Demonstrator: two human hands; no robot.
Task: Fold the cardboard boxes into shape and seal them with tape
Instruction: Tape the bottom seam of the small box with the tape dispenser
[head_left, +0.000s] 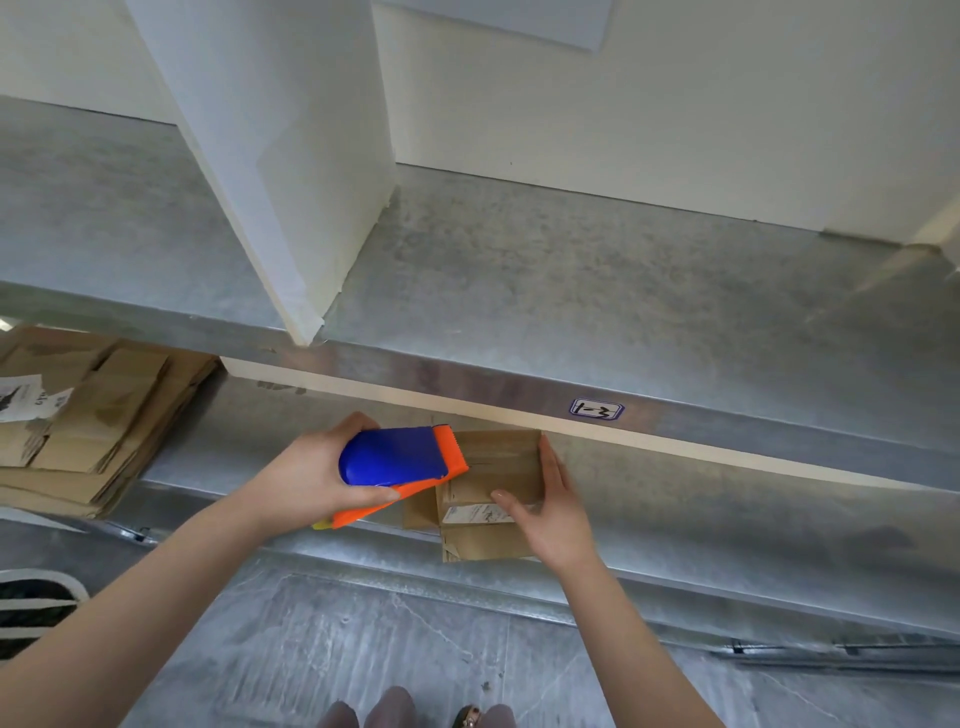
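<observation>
So here's where you're at: your left grip (311, 478) is clenched round the blue and orange tape dispenser (395, 460), with the toothed orange end aimed right at the cardboard box (498, 457). That end is at the box's left top edge, touching or just off it, I can't tell which. That's about where a strip would start, so the hold makes sense to me

The box sits on the lower shelf (675, 519), tucked under the front lip of the upper shelf (571, 291), about mid-scene. Your right grip (550, 514) isn't clenched on anything: the fingers run straight along the box's right side and the thumb lies over the top. My guess is it's there to brace the box and keep the flaps down so nothing slides when the tape pulls. A flap at the near left looks to stick out sideways, so I'd call the sealing not done yet

Writing: the sticker (596, 409) on the upper shelf's front edge reads "1-3", handwritten. The white label (470, 514) on the box has print too small to read. Same for the printed sheet (21, 397) on the stack of flat boxes (93, 426) over on the left
</observation>
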